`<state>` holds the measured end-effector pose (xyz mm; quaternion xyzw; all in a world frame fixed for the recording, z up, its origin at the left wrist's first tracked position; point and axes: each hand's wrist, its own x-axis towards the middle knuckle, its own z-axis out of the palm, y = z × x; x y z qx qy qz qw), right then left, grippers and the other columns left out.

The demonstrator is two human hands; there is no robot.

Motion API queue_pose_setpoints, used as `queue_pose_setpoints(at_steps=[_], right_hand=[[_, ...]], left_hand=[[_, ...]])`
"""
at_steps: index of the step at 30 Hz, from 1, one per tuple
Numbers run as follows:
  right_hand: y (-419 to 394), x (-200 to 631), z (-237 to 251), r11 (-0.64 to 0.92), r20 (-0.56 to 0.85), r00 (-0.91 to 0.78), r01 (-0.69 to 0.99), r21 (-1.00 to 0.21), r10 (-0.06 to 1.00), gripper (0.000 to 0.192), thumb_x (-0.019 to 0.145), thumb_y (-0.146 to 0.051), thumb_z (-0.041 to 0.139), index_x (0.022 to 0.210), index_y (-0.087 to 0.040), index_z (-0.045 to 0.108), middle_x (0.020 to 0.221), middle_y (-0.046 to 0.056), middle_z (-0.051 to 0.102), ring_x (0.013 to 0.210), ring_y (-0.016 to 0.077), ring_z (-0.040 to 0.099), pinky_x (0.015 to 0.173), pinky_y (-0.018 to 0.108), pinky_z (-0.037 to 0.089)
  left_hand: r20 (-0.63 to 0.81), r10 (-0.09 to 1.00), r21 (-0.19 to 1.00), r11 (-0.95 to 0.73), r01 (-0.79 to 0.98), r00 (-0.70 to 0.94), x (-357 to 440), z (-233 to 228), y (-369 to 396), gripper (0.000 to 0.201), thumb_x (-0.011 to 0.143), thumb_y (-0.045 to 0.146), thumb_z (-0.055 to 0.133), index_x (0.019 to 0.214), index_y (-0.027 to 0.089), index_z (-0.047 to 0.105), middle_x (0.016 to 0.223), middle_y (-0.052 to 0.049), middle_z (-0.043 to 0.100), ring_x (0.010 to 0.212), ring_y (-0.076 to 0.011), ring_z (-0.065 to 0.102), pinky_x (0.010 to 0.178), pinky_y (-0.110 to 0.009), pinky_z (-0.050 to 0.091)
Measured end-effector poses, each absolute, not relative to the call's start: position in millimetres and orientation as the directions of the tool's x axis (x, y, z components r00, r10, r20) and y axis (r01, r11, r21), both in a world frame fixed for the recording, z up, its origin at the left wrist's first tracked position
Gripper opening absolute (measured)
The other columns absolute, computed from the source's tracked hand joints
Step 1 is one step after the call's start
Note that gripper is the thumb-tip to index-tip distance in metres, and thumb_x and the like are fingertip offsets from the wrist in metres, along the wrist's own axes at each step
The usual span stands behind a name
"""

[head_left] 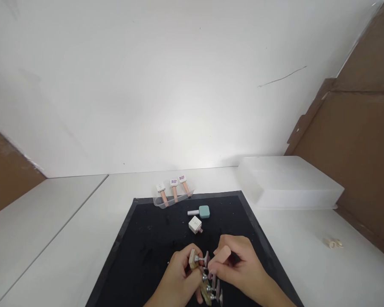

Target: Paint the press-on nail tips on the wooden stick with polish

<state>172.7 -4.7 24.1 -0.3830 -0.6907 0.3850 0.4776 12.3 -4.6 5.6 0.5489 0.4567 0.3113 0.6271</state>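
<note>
My left hand (182, 275) is wrapped round a nail tip stand (193, 259), a pale base with small metal posts. Several mauve false nails (218, 289) stand on the posts, facing right. In my right hand (240, 264) a peach nail polish cap (223, 254) is pinched between thumb and fingers, close to the nails. Its brush end is hidden among the nails and fingers. Just beyond my hands is a white square nail polish bottle (195, 224), its mauve neck uncapped.
A teal bottle with a white cap (204, 212) lies behind the white one. At the mat's far edge, a clear tray (161, 205) holds three peach-capped bottles (174, 189). Under everything is a black mat (141, 238). A white block (294, 183) and small cream rings (333, 243) are at right.
</note>
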Motion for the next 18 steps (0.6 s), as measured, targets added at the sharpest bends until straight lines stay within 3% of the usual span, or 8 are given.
queue_pose_setpoints(at_steps=[6,13,18], right_hand=[[-4.0,172.7,20.6,0.406,0.386,-0.127,0.288,-0.867,0.914,0.031,0.073,-0.02,0.063,0.053,-0.02,0.04,0.052,-0.006,0.039,0.046,0.0087,0.036,0.043,0.02,0.029],[-4.4,170.3,21.3,0.395,0.367,-0.174,0.17,-0.903,0.914,0.033,0.073,-0.025,0.066,0.05,-0.019,0.044,0.049,-0.005,0.046,0.043,0.0087,0.04,0.041,0.02,0.03],[-3.4,169.4,19.3,0.349,0.368,0.067,0.197,-0.916,0.927,0.026,0.075,-0.024,0.064,0.054,-0.019,0.05,0.051,-0.004,0.048,0.046,0.0102,0.042,0.044,0.021,0.034]], left_hand=[[-0.232,0.899,0.973,0.21,0.101,0.37,10.5,-0.6,-5.7,0.007,0.068,0.018,0.051,0.066,0.019,0.044,0.051,0.009,0.044,0.034,-0.007,0.048,0.033,-0.018,0.039],[-0.25,0.896,0.967,0.252,0.043,0.368,11.4,0.4,-4.1,0.009,0.066,0.019,0.053,0.063,0.019,0.044,0.049,0.009,0.045,0.033,-0.0056,0.045,0.031,-0.016,0.037],[-0.277,0.864,0.931,0.349,-0.105,0.42,9.3,4.7,-3.7,0.015,0.066,0.026,0.059,0.063,0.018,0.047,0.049,0.009,0.046,0.03,-0.0013,0.029,0.033,-0.019,0.043]])
